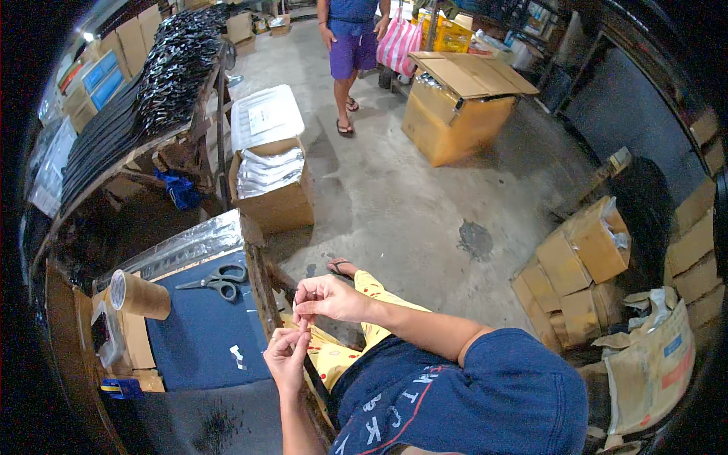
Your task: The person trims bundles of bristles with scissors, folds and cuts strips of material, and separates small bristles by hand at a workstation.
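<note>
Both my hands are raised close together beside the edge of the blue-topped table [186, 326]. My right hand [331, 298] is above, its thumb and fingers pinched. Just below it, my left hand [287, 358] is pinched too, fingertips almost meeting those of the right. Whatever sits between the fingertips is too small to make out. On the tabletop lie dark-handled scissors [218, 285] and a small torn white scrap [238, 357]. A thick roll of tape [144, 296] stands at the table's left side.
An open carton of silvery packets [269, 178] stands beyond the table. A rack with many black strips [152, 98] is far left. A person in purple shorts [353, 53] stands ahead near a large carton [455, 114]. Stacked cartons [580, 262] and a sack [656, 364] are right.
</note>
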Demonstrator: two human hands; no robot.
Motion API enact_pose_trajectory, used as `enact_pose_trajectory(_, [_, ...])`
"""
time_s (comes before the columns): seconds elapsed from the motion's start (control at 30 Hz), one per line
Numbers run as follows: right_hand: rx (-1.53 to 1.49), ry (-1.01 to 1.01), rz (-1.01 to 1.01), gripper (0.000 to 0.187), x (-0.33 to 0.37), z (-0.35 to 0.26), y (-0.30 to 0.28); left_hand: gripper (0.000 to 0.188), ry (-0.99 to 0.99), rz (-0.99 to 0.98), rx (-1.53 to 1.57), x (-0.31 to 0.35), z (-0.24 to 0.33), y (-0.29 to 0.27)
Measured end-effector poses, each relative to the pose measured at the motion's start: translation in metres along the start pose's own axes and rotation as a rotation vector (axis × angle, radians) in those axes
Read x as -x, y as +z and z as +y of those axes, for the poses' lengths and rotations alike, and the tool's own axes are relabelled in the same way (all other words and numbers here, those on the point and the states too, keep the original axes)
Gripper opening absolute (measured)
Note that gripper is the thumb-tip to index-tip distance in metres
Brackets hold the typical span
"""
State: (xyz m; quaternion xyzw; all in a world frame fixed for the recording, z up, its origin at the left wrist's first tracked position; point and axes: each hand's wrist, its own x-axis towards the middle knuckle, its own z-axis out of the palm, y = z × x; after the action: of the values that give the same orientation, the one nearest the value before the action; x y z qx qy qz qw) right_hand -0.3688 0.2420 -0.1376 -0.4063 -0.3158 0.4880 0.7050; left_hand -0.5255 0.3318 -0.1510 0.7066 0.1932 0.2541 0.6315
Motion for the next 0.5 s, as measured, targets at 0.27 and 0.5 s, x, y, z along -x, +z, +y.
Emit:
enact_pose_trajectory(0.27, [0.164,-0.045,-0.012,0.008,0.002,-0.003,0.004,0.004,-0.013,-0.017,-0.110,0.003,0.011,0.002])
enact_pose_trajectory(0.5, [0.251,-0.024,-0.035,0.007,0.006,-0.011,0.008,0.003,0.003,-0.027,-0.180,0.003,0.014,0.004])
